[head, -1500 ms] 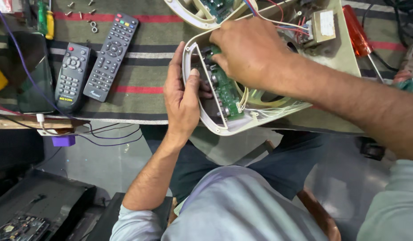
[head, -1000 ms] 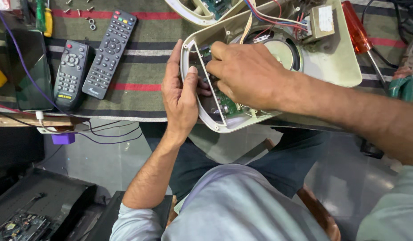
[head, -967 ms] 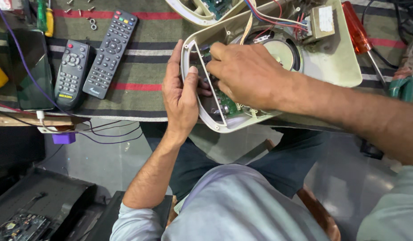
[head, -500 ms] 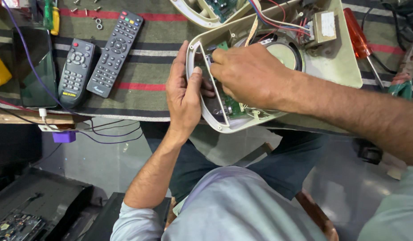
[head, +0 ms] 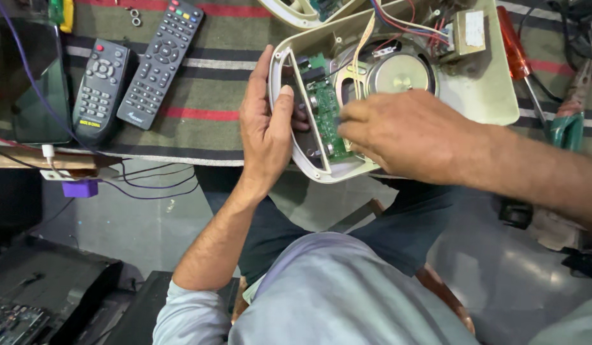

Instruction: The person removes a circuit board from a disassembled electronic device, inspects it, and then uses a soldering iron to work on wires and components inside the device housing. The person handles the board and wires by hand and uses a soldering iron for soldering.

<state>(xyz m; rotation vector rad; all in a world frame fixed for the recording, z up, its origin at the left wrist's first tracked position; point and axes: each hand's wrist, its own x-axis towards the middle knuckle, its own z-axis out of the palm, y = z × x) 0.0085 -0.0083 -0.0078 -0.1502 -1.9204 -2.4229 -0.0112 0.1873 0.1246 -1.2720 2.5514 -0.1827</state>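
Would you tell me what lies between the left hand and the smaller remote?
In the head view, the longer black remote lies on the striped cloth between the left hand and the smaller remote.

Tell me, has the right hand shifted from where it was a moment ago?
Yes. The right hand has slid right along the green circuit board, uncovering the round speaker it hid before.
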